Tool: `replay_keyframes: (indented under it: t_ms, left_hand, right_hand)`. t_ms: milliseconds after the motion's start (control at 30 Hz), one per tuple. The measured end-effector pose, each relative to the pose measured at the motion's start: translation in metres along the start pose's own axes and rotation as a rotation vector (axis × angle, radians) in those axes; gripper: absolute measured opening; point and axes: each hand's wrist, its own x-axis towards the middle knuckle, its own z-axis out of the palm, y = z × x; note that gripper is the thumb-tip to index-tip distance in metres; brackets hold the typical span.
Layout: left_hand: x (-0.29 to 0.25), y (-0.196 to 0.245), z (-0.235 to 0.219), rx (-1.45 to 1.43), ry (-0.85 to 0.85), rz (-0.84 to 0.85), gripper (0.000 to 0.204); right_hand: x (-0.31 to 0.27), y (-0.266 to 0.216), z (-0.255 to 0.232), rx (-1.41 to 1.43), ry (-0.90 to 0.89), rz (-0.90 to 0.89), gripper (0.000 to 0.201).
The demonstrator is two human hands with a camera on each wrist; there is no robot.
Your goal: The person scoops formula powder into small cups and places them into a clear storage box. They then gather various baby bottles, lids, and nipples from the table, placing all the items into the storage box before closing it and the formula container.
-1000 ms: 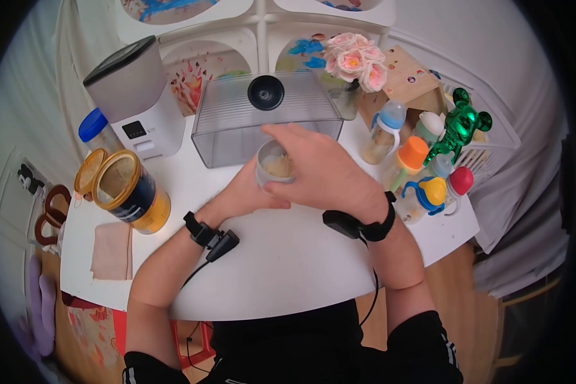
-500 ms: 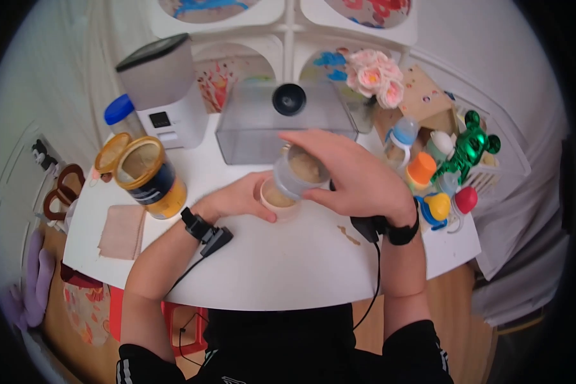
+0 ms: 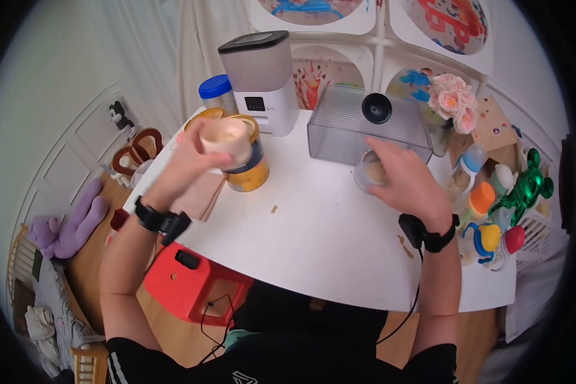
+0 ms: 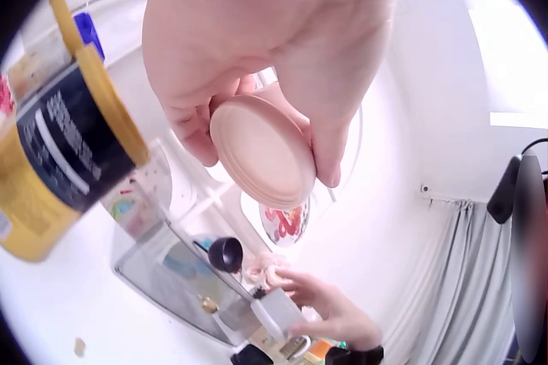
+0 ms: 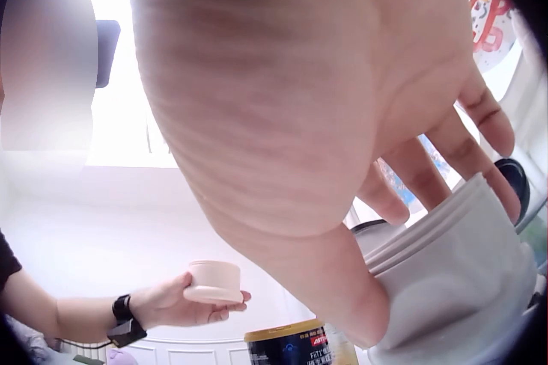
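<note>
My left hand (image 3: 189, 160) grips a pale pink round cup (image 3: 227, 137), held up in front of the yellow and dark blue tin (image 3: 248, 174). The left wrist view shows the round pink base of the cup (image 4: 261, 153) between thumb and fingers. My right hand (image 3: 406, 176) holds a translucent grey cup (image 3: 371, 171) by its side, with something beige inside, before the clear grey box (image 3: 339, 141). In the right wrist view, thumb and fingers lie round the ribbed rim of the grey cup (image 5: 454, 279).
A white dispenser (image 3: 272, 96) and a blue-lidded jar (image 3: 216, 93) stand behind the tin. A folded cloth (image 3: 201, 195) lies left. At the right are several bottles (image 3: 482, 197), pink flowers (image 3: 451, 102) and a green figure (image 3: 525, 185). Brown spots (image 3: 405, 246) mark the white table (image 3: 326, 256).
My hands have moved apart. The left has carried the pink cup left to the tin, while the right keeps hold of the grey cup. The head view has turned left.
</note>
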Motion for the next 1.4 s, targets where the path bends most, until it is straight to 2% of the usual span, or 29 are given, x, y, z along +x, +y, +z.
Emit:
replay_keyframes:
  t_ms: [67,167,300,467,567,667,767,867,1067,1200,1267,1400]
  left_hand:
    - [0.008,0.005,-0.021,0.041,0.056,0.027,0.07]
    - [0.03,0.009,-0.047,0.168,0.063,-0.084,0.068]
    - [0.055,-0.007,-0.056,0.236,0.031,-0.171,0.074]
    - [0.078,-0.017,-0.053,0.406,-0.043,-0.259,0.08]
    - [0.088,-0.015,-0.047,0.533,-0.035,-0.279,0.08]
    - [0.1,-0.023,-0.049,0.631,-0.074,-0.266,0.08]
    - [0.107,-0.022,-0.051,0.724,-0.113,-0.23,0.079]
    - [0.111,-0.007,-0.044,0.824,-0.178,-0.301,0.085]
    - [0.107,0.02,-0.017,0.808,-0.159,-0.354,0.094]
    - [0.12,0.002,-0.029,0.8,-0.159,-0.307,0.097]
    - [0.12,0.01,-0.022,0.736,-0.149,-0.312,0.097]
    - [0.129,-0.006,-0.026,0.735,-0.16,-0.221,0.095]
  right_hand:
    - [0.005,0.002,0.006,-0.013,-0.048,0.011,0.071]
    - [0.005,0.004,0.013,-0.077,-0.044,0.019,0.074]
    - [0.007,-0.001,0.007,-0.065,-0.096,0.058,0.079]
    - [0.001,0.013,0.022,-0.084,0.018,-0.01,0.079]
    - [0.004,0.009,0.014,-0.068,-0.026,0.074,0.081]
    - [0.002,0.014,0.016,-0.007,0.019,0.067,0.084]
    - [0.001,0.018,0.018,-0.075,0.023,0.074,0.084]
    - [0.001,0.018,0.009,-0.047,-0.03,0.108,0.087]
    - [0.002,0.021,0.009,-0.075,-0.024,0.131,0.088]
    - [0.001,0.021,0.009,-0.089,-0.025,0.126,0.089]
    - [0.002,0.019,0.008,-0.093,-0.033,0.134,0.09]
    - [0.003,0.017,0.006,-0.093,-0.056,0.145,0.087]
